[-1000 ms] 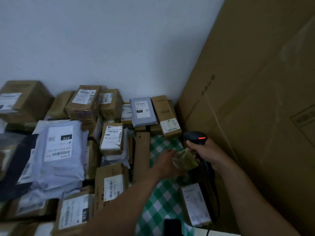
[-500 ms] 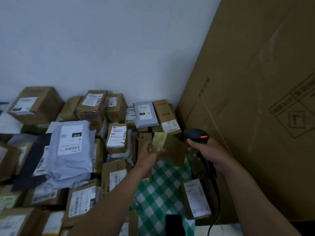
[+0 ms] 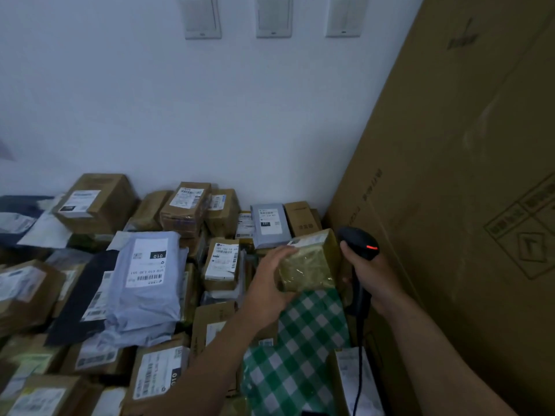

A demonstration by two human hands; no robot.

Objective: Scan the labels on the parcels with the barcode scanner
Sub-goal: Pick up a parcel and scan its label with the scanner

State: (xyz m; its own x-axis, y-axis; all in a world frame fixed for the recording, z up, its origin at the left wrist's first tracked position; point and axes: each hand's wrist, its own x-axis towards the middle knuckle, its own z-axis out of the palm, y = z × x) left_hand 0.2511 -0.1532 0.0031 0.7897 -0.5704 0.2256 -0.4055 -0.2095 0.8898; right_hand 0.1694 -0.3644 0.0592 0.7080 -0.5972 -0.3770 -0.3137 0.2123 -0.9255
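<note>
Filling left hand [image 3: 267, 285]: parcel [image 3: 309, 264], beside scanner [image 3: 359, 242]

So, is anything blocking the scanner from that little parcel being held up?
Nothing visible does. The barcode scanner, gripped in the right hand, sits just right of the small taped parcel that the left hand holds, with no object between them. The parcel's label shows only as a white strip at its top edge.

Green checked cloth [image 3: 303, 349], wall plates [image 3: 274, 16]
</note>
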